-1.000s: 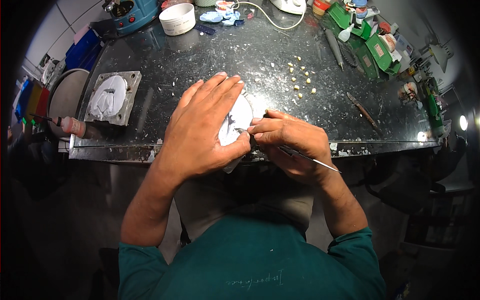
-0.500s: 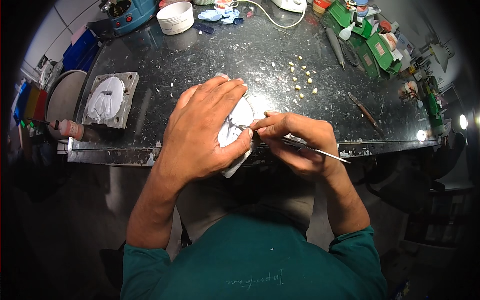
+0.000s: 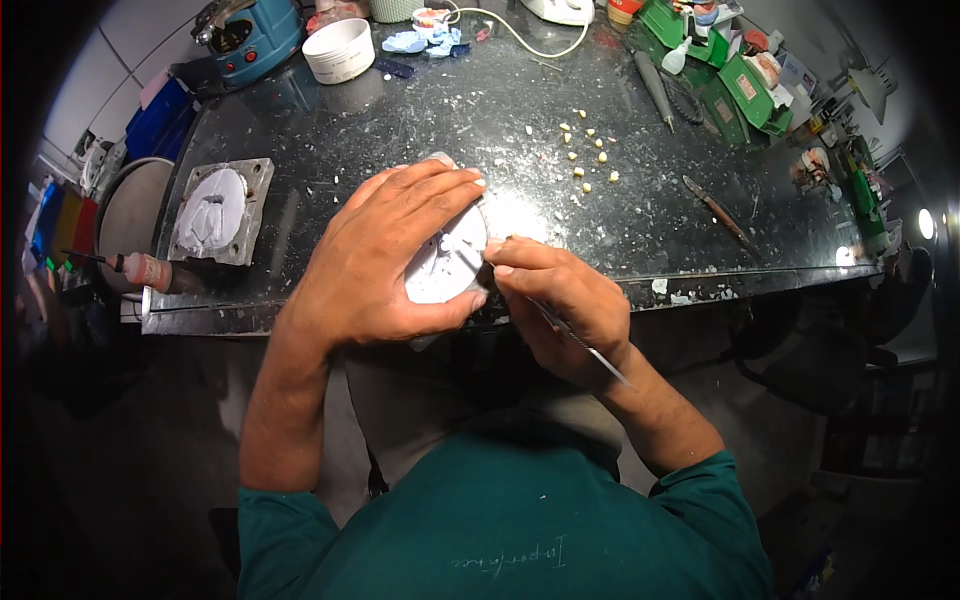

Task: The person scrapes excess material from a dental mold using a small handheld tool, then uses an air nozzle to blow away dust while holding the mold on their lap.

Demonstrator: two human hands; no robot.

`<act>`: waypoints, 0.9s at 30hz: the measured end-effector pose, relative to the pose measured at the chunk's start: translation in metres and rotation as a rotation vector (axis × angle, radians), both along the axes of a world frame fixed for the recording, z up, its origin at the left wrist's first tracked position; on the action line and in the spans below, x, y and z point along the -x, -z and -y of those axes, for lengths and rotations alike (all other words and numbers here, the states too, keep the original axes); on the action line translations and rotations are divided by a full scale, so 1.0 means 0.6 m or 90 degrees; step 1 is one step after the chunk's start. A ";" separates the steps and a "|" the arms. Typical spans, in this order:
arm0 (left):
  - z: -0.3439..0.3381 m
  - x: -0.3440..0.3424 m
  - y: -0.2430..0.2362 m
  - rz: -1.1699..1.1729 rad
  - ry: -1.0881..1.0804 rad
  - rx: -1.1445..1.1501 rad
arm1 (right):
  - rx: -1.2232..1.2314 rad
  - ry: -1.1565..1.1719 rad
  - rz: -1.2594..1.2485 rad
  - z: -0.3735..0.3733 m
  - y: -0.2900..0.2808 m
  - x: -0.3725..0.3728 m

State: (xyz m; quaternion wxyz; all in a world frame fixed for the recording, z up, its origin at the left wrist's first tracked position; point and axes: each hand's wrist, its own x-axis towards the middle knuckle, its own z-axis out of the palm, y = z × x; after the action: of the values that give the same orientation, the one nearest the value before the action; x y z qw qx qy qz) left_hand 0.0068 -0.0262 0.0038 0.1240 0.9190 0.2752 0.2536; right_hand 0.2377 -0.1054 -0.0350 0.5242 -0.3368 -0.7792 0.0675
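Observation:
At the front edge of the bench my left hand (image 3: 372, 258) is wrapped round a dental flask half filled with white plaster (image 3: 435, 283). Its fingers lie over the far side and its thumb along the near side; most of the rim is hidden beneath them. My right hand (image 3: 562, 298) pinches a slim metal carving tool (image 3: 592, 352). The tool's shaft slants back over the palm, and its front end meets the plaster's right side; the very tip is hard to make out. Another flask half (image 3: 252, 232) with white plaster lies on the left of the bench.
Several small yellowish teeth (image 3: 602, 157) lie ahead on the black bench (image 3: 450, 115). Right of them are a wooden-handled knife (image 3: 718, 212) and a grey handpiece (image 3: 652, 90). A pink bottle (image 3: 148, 272), white tub (image 3: 338, 55), blue machine (image 3: 258, 50) and green boxes (image 3: 755, 95) stand round the edges.
Both hands and the flask half have shifted left in the view. The carving tool's shaft now slopes more steeply toward me, and more of the plaster face shows between my left thumb and fingers.

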 end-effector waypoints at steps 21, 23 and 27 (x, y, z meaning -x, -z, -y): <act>0.058 0.000 0.016 -0.040 -0.198 -0.026 | 0.148 -0.161 0.005 -0.023 -0.031 -0.010; 0.059 -0.001 0.014 -0.034 -0.196 -0.026 | 0.133 -0.147 0.009 -0.020 -0.033 -0.007; 0.055 0.000 0.016 -0.035 -0.192 -0.031 | 0.095 -0.124 0.027 -0.019 -0.028 -0.003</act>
State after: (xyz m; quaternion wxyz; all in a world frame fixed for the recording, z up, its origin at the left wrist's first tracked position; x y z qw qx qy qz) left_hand 0.0065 -0.0594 -0.0060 0.0545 0.8765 0.4075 0.2504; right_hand 0.2398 -0.0942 -0.0182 0.4720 -0.2989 -0.8120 0.1689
